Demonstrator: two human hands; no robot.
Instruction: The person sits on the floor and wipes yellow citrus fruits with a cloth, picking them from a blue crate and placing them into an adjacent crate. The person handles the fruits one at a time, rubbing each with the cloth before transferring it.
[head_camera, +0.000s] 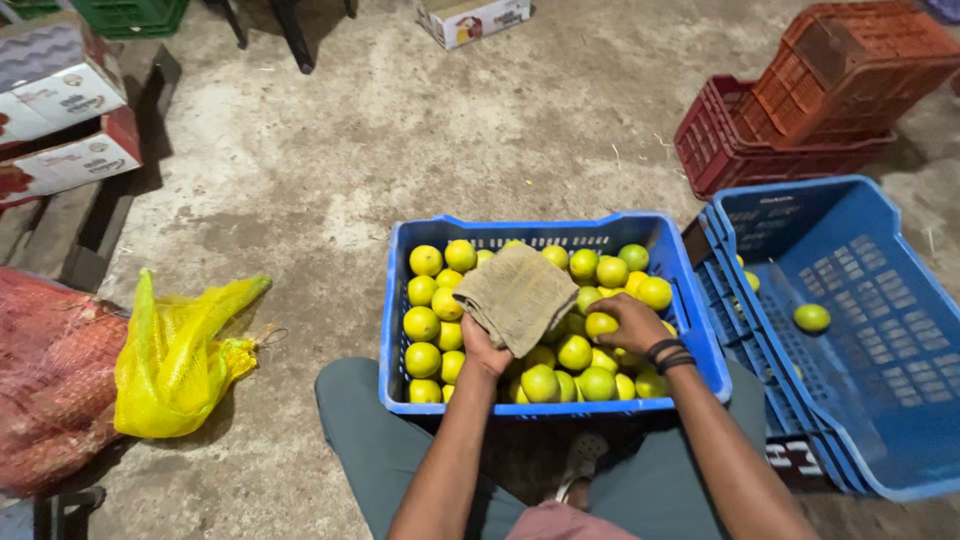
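Now right hand (632, 322) grips a yellow-green, round citrus fruit (600, 324).

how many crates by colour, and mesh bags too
blue crates: 2, one full of fruit, one nearly bare
red crates: 2, stacked
green crates: 1
mesh bags: 2, yellow and red
total: 7

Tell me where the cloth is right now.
In the head view, the cloth is held in the left hand over the fruit-filled blue crate, beside the right hand.
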